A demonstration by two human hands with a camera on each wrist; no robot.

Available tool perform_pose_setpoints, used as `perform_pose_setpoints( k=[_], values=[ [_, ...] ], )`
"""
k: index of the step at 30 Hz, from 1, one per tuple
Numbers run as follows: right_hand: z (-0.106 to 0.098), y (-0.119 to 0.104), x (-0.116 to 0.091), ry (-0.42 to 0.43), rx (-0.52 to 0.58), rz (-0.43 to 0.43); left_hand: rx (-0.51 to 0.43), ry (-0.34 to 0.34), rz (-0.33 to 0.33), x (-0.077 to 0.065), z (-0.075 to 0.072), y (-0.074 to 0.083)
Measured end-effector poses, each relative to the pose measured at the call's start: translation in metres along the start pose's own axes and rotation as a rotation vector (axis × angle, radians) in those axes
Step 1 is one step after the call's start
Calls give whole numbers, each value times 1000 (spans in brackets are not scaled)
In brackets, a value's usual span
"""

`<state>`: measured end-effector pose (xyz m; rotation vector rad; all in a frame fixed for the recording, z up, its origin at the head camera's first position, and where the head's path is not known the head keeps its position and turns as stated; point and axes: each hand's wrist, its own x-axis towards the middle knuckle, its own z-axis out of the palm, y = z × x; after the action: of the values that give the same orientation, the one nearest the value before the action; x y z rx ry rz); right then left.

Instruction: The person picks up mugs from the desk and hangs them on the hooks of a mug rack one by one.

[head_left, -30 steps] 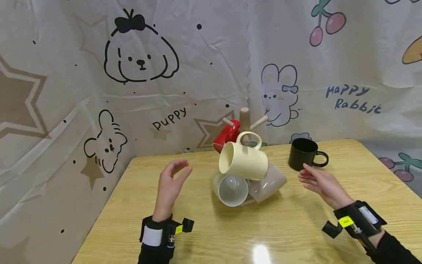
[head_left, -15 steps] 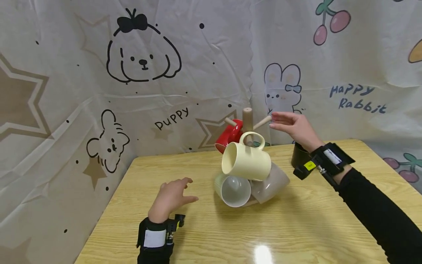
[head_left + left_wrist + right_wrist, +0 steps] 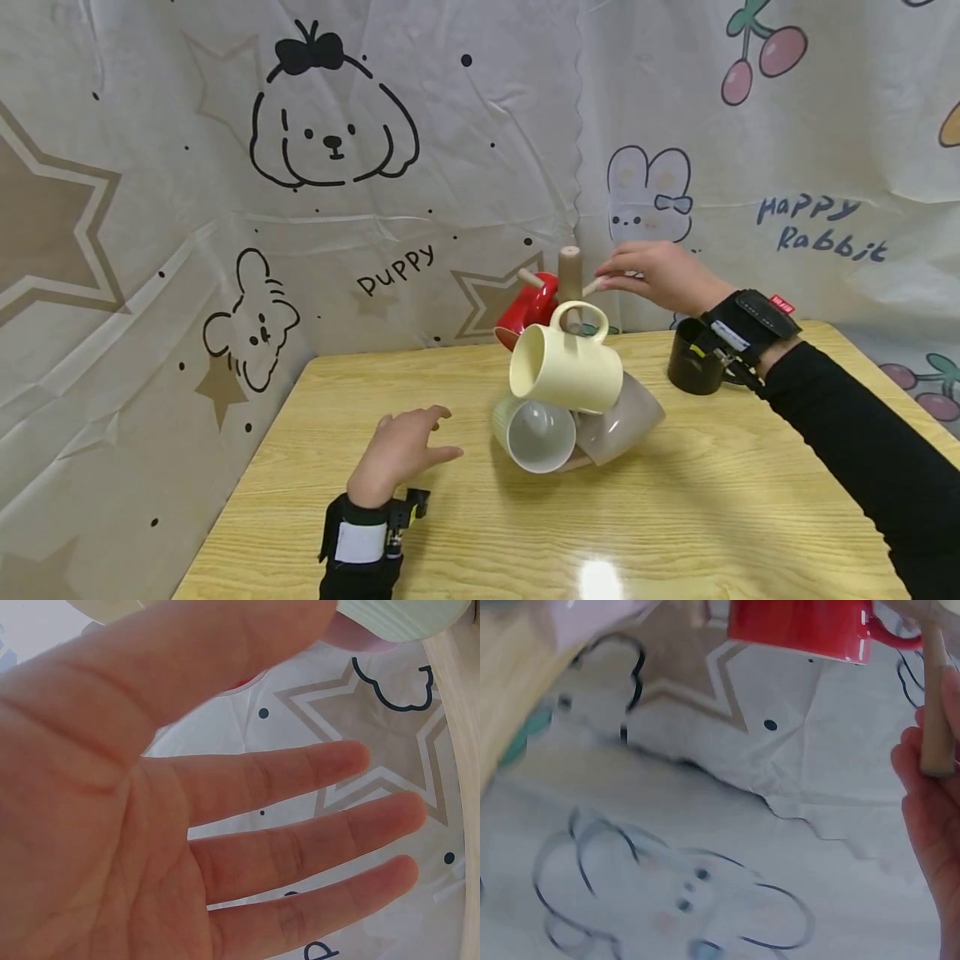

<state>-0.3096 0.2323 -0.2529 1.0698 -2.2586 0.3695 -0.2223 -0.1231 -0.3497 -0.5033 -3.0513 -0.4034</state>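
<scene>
A wooden mug tree [image 3: 570,271] carries several mugs. On it are a red mug [image 3: 527,310] at the back left, a cream mug [image 3: 573,375] in front, a pale green mug [image 3: 504,425] low on the left and a greyish mug [image 3: 622,421] low on the right. My right hand [image 3: 663,273] pinches the upper right peg [image 3: 937,705] near its tip, between thumb and fingers in the right wrist view. To the left of the tree my left hand [image 3: 397,454] hovers over the table with nothing in it, its fingers [image 3: 300,844] extended and spread.
Beneath my right wrist, a black mug [image 3: 692,375] stands upright on the wooden table [image 3: 480,533], partly covered by the wrist strap. A printed cloth [image 3: 450,167] hangs behind the table and along its left side.
My right hand has risen from near the black mug and moved left onto the upper right peg. My left hand has lowered slightly, its fingers more extended. The mugs keep their places.
</scene>
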Motion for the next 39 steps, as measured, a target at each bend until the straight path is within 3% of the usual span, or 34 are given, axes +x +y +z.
perform_pose_setpoints(
  k=[4, 9, 14, 18, 27, 39],
  values=[
    [-6, -10, 4, -70, -150, -75, 9, 4, 3, 0, 1, 2],
    [-6, -19, 7, -128, -377, -73, 15, 3, -6, 0, 0, 3],
    [-3, -25, 7, -128, -578, -97, 7, 11, -6, -2, -3, 1],
    [-3, -33, 4, -118, -580, -67, 12, 25, -3, -3, -3, 0],
    [0, -61, 7, -166, -569, 112, 6, 33, 0, -3, -1, -1],
    [3, -91, 19, -174, -430, 332, 6, 31, -11, -3, -3, -1]
  ],
)
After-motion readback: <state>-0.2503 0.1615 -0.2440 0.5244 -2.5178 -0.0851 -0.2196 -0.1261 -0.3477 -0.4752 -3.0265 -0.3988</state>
